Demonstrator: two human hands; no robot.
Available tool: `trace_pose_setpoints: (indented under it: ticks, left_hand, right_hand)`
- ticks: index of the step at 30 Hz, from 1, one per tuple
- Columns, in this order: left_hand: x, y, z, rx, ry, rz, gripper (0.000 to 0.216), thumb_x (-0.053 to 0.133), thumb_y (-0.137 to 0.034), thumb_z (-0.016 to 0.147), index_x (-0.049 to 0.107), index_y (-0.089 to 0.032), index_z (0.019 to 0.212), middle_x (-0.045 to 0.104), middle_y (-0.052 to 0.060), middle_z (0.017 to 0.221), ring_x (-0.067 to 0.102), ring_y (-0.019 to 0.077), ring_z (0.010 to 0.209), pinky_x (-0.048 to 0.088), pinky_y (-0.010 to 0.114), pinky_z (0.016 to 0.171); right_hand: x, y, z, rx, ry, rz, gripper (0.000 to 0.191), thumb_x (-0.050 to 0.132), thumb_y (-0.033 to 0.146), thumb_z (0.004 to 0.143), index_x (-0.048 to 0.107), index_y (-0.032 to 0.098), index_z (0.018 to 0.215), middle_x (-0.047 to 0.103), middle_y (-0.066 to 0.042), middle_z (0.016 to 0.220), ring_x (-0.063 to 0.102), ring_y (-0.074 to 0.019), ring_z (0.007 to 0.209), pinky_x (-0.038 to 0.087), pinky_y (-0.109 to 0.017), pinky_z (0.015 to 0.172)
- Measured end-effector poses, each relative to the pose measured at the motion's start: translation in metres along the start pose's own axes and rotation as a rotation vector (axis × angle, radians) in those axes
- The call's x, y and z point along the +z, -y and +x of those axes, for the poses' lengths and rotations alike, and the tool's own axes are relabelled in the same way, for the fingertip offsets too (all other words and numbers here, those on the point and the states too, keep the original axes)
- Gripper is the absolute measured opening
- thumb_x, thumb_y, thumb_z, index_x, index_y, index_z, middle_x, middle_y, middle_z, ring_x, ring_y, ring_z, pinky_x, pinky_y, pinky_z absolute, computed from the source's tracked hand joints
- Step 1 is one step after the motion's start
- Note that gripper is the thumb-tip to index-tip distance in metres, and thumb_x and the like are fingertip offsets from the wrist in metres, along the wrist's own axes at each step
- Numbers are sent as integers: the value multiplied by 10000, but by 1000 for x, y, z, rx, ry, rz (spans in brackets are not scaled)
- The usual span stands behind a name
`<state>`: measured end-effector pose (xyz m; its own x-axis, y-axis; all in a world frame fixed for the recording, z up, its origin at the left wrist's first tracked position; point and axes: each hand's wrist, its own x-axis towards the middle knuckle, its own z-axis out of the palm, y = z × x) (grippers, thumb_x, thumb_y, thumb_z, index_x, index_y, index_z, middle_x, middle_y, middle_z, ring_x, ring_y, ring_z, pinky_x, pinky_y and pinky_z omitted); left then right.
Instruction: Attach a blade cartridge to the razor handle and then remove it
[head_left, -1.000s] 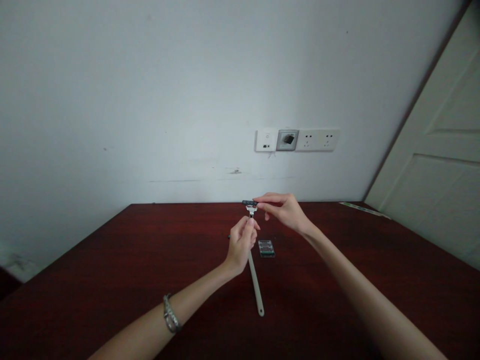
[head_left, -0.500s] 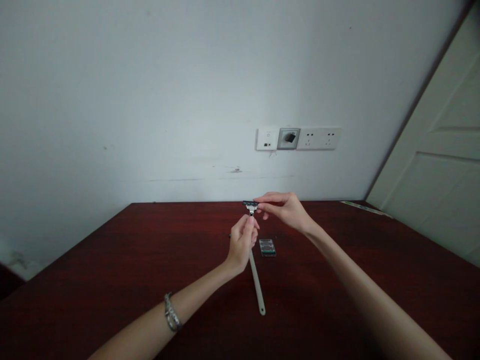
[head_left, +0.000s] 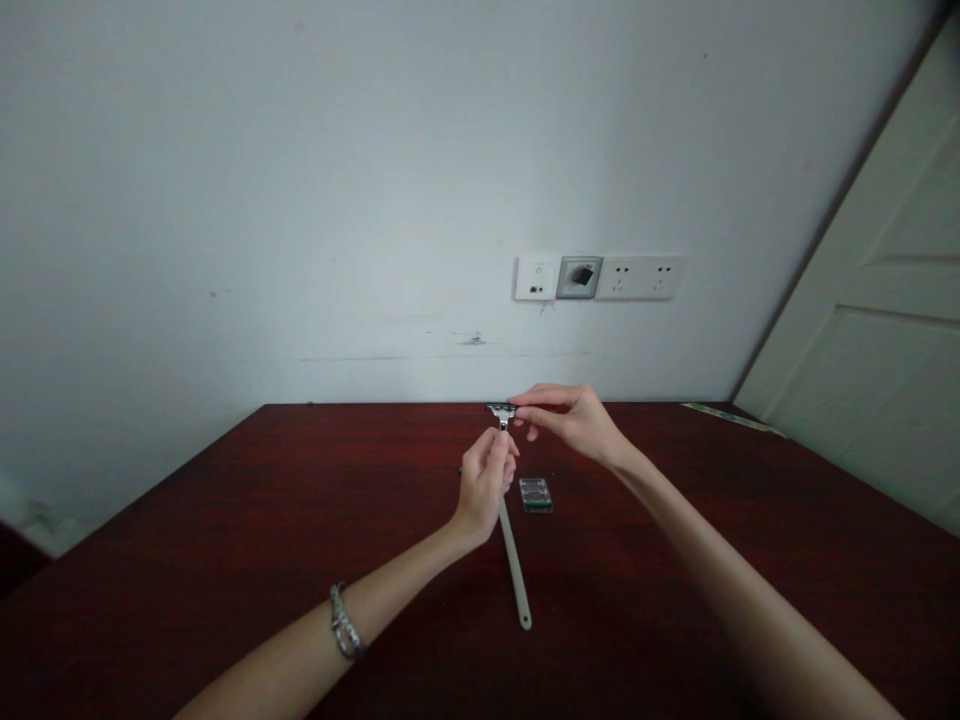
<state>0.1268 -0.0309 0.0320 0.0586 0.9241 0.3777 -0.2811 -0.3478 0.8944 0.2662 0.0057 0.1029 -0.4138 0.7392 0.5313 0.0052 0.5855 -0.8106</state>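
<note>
My left hand is wrapped round the handle of a razor, which stands upright with its silver neck showing above the thumb. At the top sits a dark blade cartridge, and my right hand pinches its right end between thumb and fingertips. From below my left hand a long pale stick with a hole in its end runs toward me. Its upper end is hidden, so I cannot tell whether it joins the razor. Right of my left hand, a small clear plastic case lies on the table.
The dark red wooden table reaches back to a white wall. Wall sockets sit above its rear edge. A pale panelled door stands at the right, with a thin patterned strip near it. A small dark bit shows just left of my left hand.
The view has shifted very slightly. Both hands keep nearly the same place and grip on the razor, and the blade cartridge appears slightly tilted compared with before.
</note>
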Motion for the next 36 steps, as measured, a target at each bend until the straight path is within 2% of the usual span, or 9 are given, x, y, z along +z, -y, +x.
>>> trace_pose_setpoints:
  ticks: [36]
  left_hand:
    - [-1,1,0,-9,-11,33,374,433,-525,850,437,-174,719,309,-86,484,246,33,372,201,145,354]
  right_hand:
    - [1,0,0,22,12,-34,249,672,346,723,710,151,873,674,-61,817,621,-111,534,534,-261,538]
